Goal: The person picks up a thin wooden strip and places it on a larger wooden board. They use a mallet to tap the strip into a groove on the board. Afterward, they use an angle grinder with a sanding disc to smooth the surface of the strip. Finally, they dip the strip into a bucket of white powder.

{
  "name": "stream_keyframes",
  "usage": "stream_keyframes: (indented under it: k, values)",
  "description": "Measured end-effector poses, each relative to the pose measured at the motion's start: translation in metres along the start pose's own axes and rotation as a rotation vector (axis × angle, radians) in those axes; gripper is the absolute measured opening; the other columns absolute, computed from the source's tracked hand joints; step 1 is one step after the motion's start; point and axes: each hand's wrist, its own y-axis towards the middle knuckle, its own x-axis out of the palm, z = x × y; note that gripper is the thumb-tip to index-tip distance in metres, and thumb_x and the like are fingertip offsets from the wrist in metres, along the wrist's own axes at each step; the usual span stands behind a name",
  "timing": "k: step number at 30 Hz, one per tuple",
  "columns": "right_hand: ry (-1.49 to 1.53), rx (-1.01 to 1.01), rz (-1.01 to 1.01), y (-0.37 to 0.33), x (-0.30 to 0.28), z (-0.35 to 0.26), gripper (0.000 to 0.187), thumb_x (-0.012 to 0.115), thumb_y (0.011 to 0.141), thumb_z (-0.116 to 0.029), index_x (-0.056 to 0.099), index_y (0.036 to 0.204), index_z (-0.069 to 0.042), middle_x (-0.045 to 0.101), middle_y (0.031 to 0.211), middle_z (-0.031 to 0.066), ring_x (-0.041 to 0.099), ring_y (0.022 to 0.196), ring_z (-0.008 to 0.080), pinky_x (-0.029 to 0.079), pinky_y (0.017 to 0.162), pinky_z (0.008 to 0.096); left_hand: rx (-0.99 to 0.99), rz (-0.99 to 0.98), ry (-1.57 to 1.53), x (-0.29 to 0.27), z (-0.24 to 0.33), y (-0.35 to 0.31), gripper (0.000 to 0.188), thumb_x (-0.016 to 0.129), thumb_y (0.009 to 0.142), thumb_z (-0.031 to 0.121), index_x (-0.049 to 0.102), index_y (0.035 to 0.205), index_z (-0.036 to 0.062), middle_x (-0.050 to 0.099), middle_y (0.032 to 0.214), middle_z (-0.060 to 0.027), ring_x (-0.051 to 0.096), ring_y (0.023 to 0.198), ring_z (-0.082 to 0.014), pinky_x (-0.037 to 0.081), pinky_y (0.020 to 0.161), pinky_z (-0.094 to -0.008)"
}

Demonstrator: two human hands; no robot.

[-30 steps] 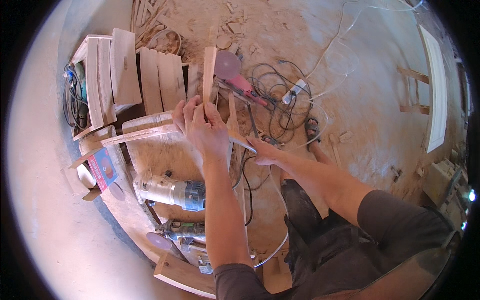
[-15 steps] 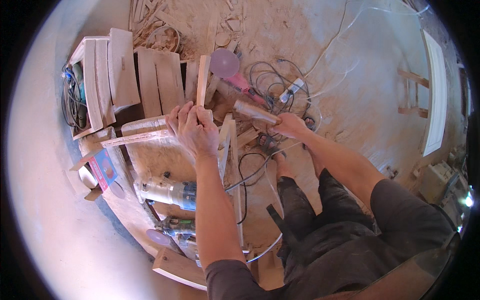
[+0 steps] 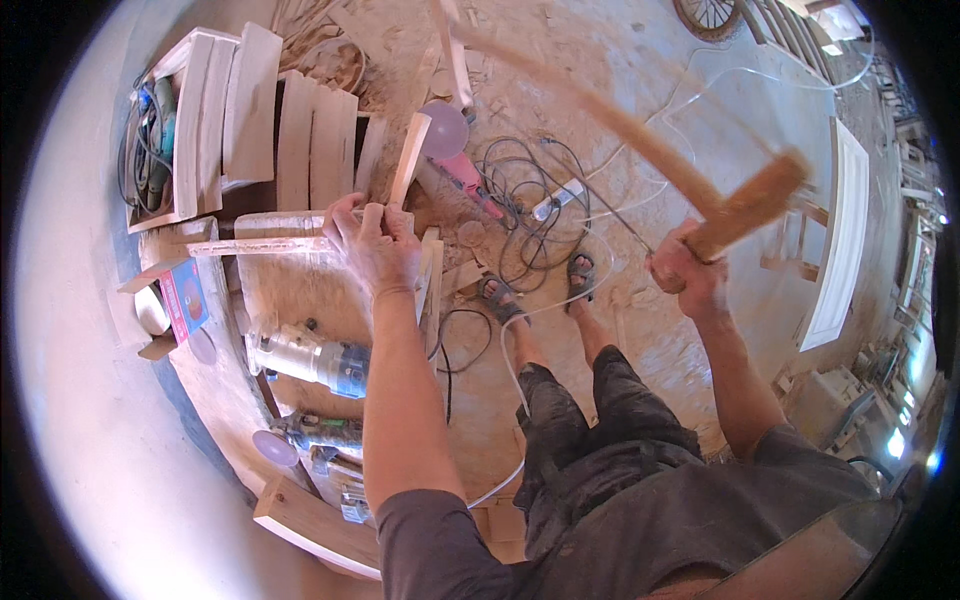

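My right hand [image 3: 690, 275] is raised to the right, closed round the end arm of a wooden frame saw [image 3: 640, 140]. The saw's long middle bar slants up and left across the view, blurred by motion; its thin blade shows faintly below. On the left, my left hand [image 3: 385, 240] is closed on a pale wooden strip [image 3: 408, 160] that points away from me past the bench edge. Beside those fingers another narrow strip [image 3: 260, 246] lies crosswise on the workbench [image 3: 290, 275]. Where the two strips meet is hidden by the hand.
A silver-and-blue power tool [image 3: 310, 358], a smaller grinder [image 3: 325, 432] and a red-blue box [image 3: 185, 295] sit on the bench. Beyond are upright boards [image 3: 250, 105] and a pink grinder with a round disc [image 3: 465, 180]. Tangled cables [image 3: 525, 200] lie on the floor near my feet.
My right hand has swung right and toward me with the frame saw, bringing its long bar into view. My left hand stays on the strip. The whole view has shifted slightly.
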Motion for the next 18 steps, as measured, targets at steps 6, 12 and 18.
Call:
stream_keyframes:
  k: [6, 12, 18]
  values:
    - [0.216, -0.099, -0.283, -0.006, 0.033, -0.052, 0.023, 0.061, 0.098, -0.020, 0.045, 0.084, -0.012, 0.042, 0.069, 0.0013, 0.044, 0.063, 0.0154, 0.046, 0.076, 0.0431, -0.031, -0.017, 0.008, -0.001, 0.002, 0.001, 0.021, 0.075, 0.077, 0.015, 0.057, 0.067, 0.0091, 0.053, 0.109, -0.0078, 0.046, 0.110, -0.0337, 0.036, 0.095, -0.0554]
    - [0.132, -0.028, -0.379, -0.010, 0.055, -0.063, 0.022, 0.065, 0.098, -0.021, 0.052, 0.089, -0.006, 0.053, 0.072, 0.0071, 0.051, 0.066, 0.0179, 0.048, 0.074, 0.0423, -0.025, -0.009, 0.026, 0.001, 0.000, 0.001, 0.023, 0.076, 0.076, 0.015, 0.057, 0.064, 0.0081, 0.052, 0.105, -0.0082, 0.047, 0.109, -0.0336, 0.037, 0.093, -0.0547]
    - [-0.106, 0.086, -0.422, -0.010, 0.061, -0.073, 0.023, 0.067, 0.095, -0.019, 0.051, 0.088, -0.005, 0.054, 0.071, 0.0077, 0.050, 0.063, 0.0175, 0.049, 0.075, 0.0413, 0.000, 0.022, 0.014, -0.002, 0.001, 0.004, 0.020, 0.075, 0.077, 0.013, 0.058, 0.067, 0.0075, 0.053, 0.105, -0.0090, 0.049, 0.106, -0.0339, 0.041, 0.089, -0.0509]
